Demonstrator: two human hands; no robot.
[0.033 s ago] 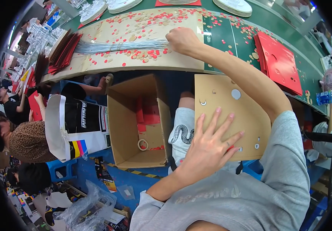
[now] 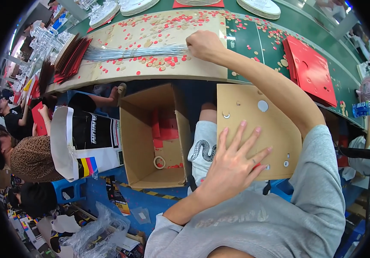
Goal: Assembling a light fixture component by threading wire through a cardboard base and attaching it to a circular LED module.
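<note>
1. The left hand lies flat with its fingers spread wide, palm down on a tan cardboard sheet that rests across the person's lap; it grips nothing.
2. That sheet has small punched holes and a pale round disc just beyond the fingertips.
3. The right hand is stretched far forward to the table, curled into a fist around the near end of a bundle of thin silver wires.
4. The wires run away to the left of that fist, lying on a brown board strewn with small red and tan punched discs.
5. Right of the fist, past the green table top, sits a stack of red card sheets.
6. Left of the flat hand, below the table edge, stands an open cardboard box holding red card pieces and a roll of tape.
7. Further left are other people seated low, well apart from both hands.
</note>
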